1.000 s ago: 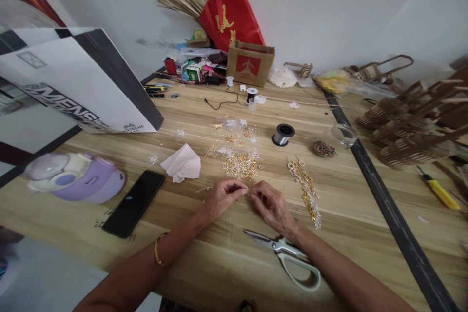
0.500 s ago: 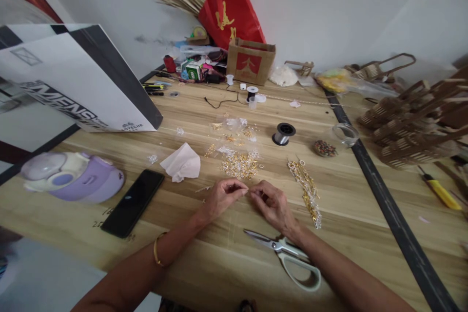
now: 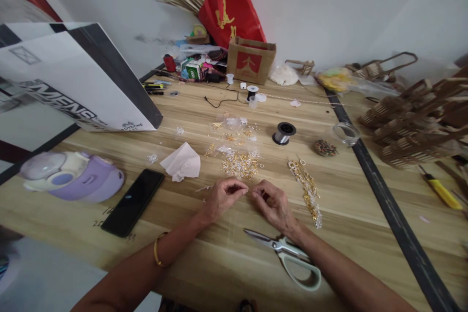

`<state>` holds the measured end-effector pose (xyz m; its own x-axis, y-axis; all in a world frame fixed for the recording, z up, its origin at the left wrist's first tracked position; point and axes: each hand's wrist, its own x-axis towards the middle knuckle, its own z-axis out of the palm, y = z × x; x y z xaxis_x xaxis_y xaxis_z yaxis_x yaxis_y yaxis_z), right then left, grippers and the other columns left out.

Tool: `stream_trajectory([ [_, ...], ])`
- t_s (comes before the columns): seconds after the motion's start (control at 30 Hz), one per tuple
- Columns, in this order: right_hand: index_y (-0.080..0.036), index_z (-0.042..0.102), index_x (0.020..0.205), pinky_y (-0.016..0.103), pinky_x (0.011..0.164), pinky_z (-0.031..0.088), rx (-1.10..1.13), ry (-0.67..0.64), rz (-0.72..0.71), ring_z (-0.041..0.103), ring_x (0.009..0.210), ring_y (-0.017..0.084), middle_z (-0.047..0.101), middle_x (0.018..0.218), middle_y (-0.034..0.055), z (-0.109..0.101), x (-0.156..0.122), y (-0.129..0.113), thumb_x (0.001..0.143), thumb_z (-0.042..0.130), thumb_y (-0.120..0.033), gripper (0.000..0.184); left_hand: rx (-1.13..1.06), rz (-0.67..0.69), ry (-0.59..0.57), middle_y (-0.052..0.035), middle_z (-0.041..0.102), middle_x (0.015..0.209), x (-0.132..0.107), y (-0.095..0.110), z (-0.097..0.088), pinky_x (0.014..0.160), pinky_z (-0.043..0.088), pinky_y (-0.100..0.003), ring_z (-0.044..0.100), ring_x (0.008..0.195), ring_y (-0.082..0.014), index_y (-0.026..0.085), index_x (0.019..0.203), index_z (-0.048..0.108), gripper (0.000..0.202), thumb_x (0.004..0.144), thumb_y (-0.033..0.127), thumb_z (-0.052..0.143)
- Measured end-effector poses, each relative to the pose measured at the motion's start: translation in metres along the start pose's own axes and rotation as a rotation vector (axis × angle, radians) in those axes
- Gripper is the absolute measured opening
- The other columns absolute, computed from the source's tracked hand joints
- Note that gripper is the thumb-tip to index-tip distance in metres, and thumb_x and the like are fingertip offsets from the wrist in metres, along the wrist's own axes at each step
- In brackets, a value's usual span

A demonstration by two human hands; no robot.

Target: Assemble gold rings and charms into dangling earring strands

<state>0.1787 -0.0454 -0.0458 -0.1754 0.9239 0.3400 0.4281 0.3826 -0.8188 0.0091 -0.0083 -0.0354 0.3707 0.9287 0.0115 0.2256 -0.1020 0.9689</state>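
My left hand (image 3: 223,196) and my right hand (image 3: 273,204) rest on the wooden table (image 3: 204,253), fingertips pinched together and nearly touching each other. Whatever they pinch is too small to make out. Just beyond them lies a heap of small gold and silver findings (image 3: 239,164). A row of gold chain pieces (image 3: 307,191) lies to the right of my right hand. White-handled scissors (image 3: 292,258) lie under my right forearm. A gold bangle (image 3: 157,251) circles my left wrist.
A black phone (image 3: 133,202), a crumpled tissue (image 3: 182,162) and a purple device (image 3: 73,183) lie left. A wire spool (image 3: 283,133), a bead dish (image 3: 323,148) and a glass jar (image 3: 345,133) sit beyond. Bags, boxes and wooden baskets (image 3: 413,124) crowd the back and right.
Both hands stay pinched together in the same place. Only the camera has shifted slightly.
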Motion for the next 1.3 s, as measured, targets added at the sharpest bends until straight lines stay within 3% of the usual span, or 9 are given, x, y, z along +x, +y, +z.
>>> stream_trajectory([
  [0.33,-0.018,0.053,0.078,0.024,0.052,0.037,-0.074,-0.008,-0.098,0.048,0.058,0.012,0.052,0.065,0.0011,-0.0001,-0.0026,-0.0019,0.085,0.049,-0.017,0.008,0.030,0.067,0.027,-0.0054,0.067,0.072,-0.0013,-0.0001,0.0014,0.065,0.048,-0.022,0.061,0.070,-0.0140,0.012,0.072,0.067,0.007,0.074,0.016,0.061],
  [1.3,-0.018,0.054,0.079,0.023,0.050,0.036,-0.091,-0.017,-0.094,0.048,0.056,0.012,0.052,0.065,0.0012,-0.0001,-0.0024,-0.0026,0.085,0.050,-0.018,0.008,0.042,0.098,0.001,-0.0063,0.067,0.073,-0.0023,0.0003,0.0023,0.065,0.047,-0.024,0.062,0.070,-0.0153,0.012,0.072,0.067,0.008,0.074,0.016,0.060],
])
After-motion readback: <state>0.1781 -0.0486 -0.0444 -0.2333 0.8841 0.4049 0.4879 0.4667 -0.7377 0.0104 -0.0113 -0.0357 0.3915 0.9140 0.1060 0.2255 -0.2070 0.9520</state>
